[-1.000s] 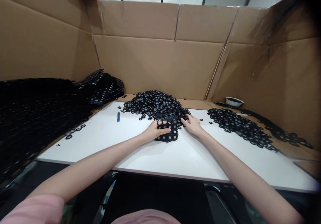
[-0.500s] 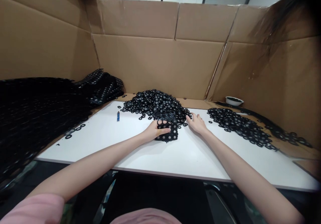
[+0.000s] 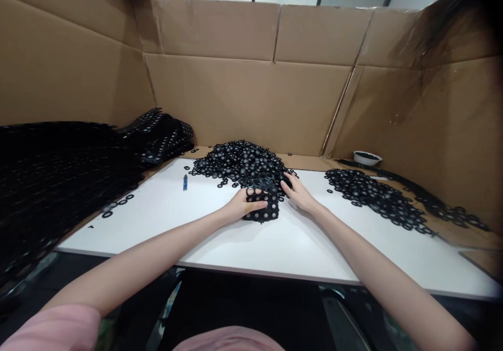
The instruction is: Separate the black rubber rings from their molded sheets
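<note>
My left hand (image 3: 237, 205) is closed on the left side of a black perforated sheet piece (image 3: 268, 213) with rows of pale round holes, its thumb lying across the top. The piece rests at the front edge of a large heap of black rings (image 3: 243, 160). My right hand (image 3: 297, 190) is at the heap's right edge, its fingers apart and touching or very near the rings there. No ring shows clearly held in it.
Black perforated sheets (image 3: 70, 173) are stacked at the left. A blue-handled small tool (image 3: 185, 182) lies on the white tabletop (image 3: 157, 225). More rings (image 3: 373, 196) spread at the right, near a white bowl (image 3: 367, 158). Cardboard walls (image 3: 243, 99) surround the table.
My right hand has moved left and inward along the heap's right edge, closer to the perforated piece. My left hand and the piece have stayed in place.
</note>
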A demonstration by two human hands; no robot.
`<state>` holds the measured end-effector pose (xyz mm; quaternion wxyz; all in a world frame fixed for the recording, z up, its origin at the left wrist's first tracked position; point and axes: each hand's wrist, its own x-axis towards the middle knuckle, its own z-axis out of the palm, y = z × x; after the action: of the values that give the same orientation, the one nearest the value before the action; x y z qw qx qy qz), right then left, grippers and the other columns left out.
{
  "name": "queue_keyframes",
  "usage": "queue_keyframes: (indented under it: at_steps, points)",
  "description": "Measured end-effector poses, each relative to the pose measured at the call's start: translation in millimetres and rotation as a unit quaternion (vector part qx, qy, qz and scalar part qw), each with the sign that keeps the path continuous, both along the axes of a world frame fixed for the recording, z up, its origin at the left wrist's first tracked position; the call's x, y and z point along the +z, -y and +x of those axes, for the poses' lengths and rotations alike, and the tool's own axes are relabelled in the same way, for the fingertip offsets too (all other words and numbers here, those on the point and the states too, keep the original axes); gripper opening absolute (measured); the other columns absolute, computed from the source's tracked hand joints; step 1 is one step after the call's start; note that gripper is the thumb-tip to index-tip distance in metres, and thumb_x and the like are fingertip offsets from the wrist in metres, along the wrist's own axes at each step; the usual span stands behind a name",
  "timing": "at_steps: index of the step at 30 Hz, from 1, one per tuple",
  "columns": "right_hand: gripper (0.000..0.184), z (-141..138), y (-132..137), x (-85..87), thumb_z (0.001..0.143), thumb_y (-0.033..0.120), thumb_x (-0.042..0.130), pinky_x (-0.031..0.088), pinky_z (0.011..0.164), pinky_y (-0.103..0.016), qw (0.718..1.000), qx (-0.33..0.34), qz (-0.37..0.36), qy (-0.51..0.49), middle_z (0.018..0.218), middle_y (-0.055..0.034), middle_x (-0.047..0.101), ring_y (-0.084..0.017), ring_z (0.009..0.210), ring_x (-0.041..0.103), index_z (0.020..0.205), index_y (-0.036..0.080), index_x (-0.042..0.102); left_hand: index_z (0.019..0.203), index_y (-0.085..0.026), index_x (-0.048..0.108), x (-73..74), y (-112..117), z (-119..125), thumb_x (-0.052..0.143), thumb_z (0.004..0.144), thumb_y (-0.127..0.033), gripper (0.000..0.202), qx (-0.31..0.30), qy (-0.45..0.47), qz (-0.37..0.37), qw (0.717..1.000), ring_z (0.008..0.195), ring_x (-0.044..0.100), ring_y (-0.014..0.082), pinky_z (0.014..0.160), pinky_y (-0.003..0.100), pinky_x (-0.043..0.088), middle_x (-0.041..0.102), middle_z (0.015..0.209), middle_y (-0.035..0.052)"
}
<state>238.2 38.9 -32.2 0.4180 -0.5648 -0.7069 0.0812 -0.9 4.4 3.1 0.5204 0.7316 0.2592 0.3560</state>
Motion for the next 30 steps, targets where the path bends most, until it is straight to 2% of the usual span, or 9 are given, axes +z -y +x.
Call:
queue_keyframes:
  at_steps: [3,6,9,13,16,20,23,26,30]
  points:
    - [0.061,-6,11,16.0,0.087,0.063,0.039,0.032,0.106,-0.049,0.997,0.044,0.022,-0.051,0.137,-0.0157,0.047,-0.029,0.128,0.041,0.129,0.019,0.049,0.102,-0.011,0.068,0.4,0,0,0.072,0.072,-0.036,0.039,-0.002,-0.004,-0.002,1.000,0.091,0.062,0.0207,0.082,0.029,0.048,0.069,0.101,0.0091]
    - [0.051,-15,24,30.7,0.090,0.056,0.040,0.048,0.089,-0.041,0.988,0.119,0.023,-0.095,0.102,-0.0099,0.066,-0.022,0.097,0.061,0.124,0.019,0.051,0.100,-0.012,0.068,-0.7,-1,0,0.073,0.072,-0.036,0.038,-0.002,0.002,-0.002,1.000,0.089,0.062,0.0199,0.081,0.028,0.048,0.069,0.100,0.0076]
    - [0.049,-25,34,36.4,0.084,0.053,0.055,0.051,0.075,-0.034,0.975,0.186,0.008,-0.120,0.078,-0.0028,0.065,-0.019,0.076,0.062,0.120,0.020,0.053,0.096,-0.011,0.068,-1.9,-2,0,0.073,0.071,-0.036,0.036,0.005,-0.001,-0.004,1.000,0.086,0.062,0.0193,0.078,0.028,0.048,0.069,0.095,0.0074]
    - [0.060,-30,36,34.3,0.075,0.041,0.069,0.050,0.069,-0.031,0.942,0.257,-0.014,-0.213,0.071,0.0022,0.059,-0.015,0.066,0.058,0.127,0.020,0.048,0.096,-0.011,0.067,-1.4,-2,-1,0.074,0.070,-0.035,0.036,0.002,-0.004,-0.004,1.000,0.085,0.062,0.0187,0.077,0.027,0.048,0.069,0.095,0.0075]
    - [0.059,-27,34,33.0,0.073,0.037,0.072,0.049,0.066,-0.030,0.935,0.239,-0.006,-0.262,0.068,0.0033,0.058,-0.014,0.063,0.055,0.125,0.020,0.050,0.097,-0.010,0.066,-1.2,-3,-1,0.074,0.070,-0.036,0.038,-0.025,0.010,-0.025,0.999,0.083,0.062,0.0182,0.076,0.027,0.048,0.069,0.095,0.0079]
    - [0.050,-23,31,33.3,0.076,0.041,0.067,0.050,0.064,-0.032,0.960,0.168,0.052,-0.219,0.067,0.0017,0.060,-0.016,0.061,0.056,0.119,0.020,0.054,0.082,-0.008,0.065,-3.1,-6,1,0.075,0.067,-0.042,0.038,-0.014,0.002,-0.056,0.998,0.070,0.060,0.0159,0.066,0.026,0.046,0.068,0.079,0.0063]
    - [0.038,-26,36,36.6,0.077,0.040,0.066,0.049,0.077,-0.040,0.975,0.108,0.117,-0.154,0.080,-0.0038,0.063,-0.021,0.077,0.058,0.109,0.021,0.060,0.081,-0.008,0.064,-4.4,-7,1,0.075,0.067,-0.043,0.039,-0.017,0.006,-0.053,0.998,0.070,0.059,0.0157,0.066,0.026,0.046,0.067,0.079,0.0059]
    - [0.028,-34,47,43.1,0.080,0.037,0.064,0.043,0.091,-0.045,0.973,0.058,0.213,-0.072,0.101,-0.0084,0.059,-0.026,0.099,0.054,0.105,0.025,0.064,0.083,-0.008,0.065,-5.3,-6,2,0.075,0.067,-0.043,0.040,-0.023,0.011,-0.055,0.998,0.073,0.059,0.0168,0.068,0.026,0.046,0.067,0.082,0.0066]
    - [0.018,-49,60,47.6,0.083,0.034,0.063,0.042,0.090,-0.043,0.959,0.111,0.260,0.017,0.098,-0.0068,0.062,-0.025,0.098,0.055,0.099,0.027,0.068,0.076,-0.010,0.063,-6.2,-7,1,0.071,0.070,-0.043,0.035,-0.017,-0.022,-0.008,1.000,0.062,0.053,0.0125,0.059,0.022,0.041,0.062,0.070,0.0016]
